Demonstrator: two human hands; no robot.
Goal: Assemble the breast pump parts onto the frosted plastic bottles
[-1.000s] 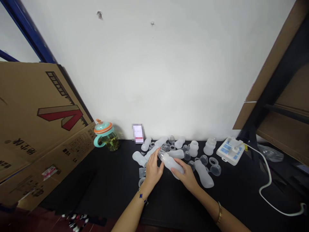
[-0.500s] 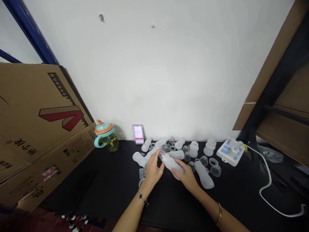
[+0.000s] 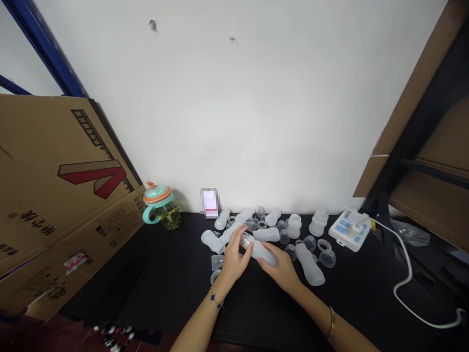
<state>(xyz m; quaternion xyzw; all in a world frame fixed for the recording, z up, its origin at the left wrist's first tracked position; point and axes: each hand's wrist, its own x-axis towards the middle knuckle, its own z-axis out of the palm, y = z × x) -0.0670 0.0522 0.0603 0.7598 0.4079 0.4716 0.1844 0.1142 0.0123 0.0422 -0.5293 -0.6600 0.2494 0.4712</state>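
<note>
A frosted white bottle [image 3: 264,253] with a clear top lies tilted between my two hands over the black table. My left hand [image 3: 235,256] has its fingers around the clear top end. Around the bottle's body closes my right hand [image 3: 281,266]. Behind the hands lie several frosted bottles, one of them sideways [image 3: 266,234]. Another bottle [image 3: 309,265] rests to the right of my right hand, near a clear cap [image 3: 327,258] and a ring [image 3: 324,245]. A clear cup-like piece [image 3: 217,262] sits left of my left hand, partly hidden.
A teal-lidded jug [image 3: 161,205] stands at the back left beside a large cardboard box [image 3: 66,195]. A lit phone-like screen [image 3: 210,203] leans on the wall. At the right, a power strip [image 3: 350,229] has a white cable [image 3: 406,264] running forward.
My left hand's fingers have closed further over the clear top. The held bottle has tilted slightly flatter, and my right hand has shifted a little with it.
</note>
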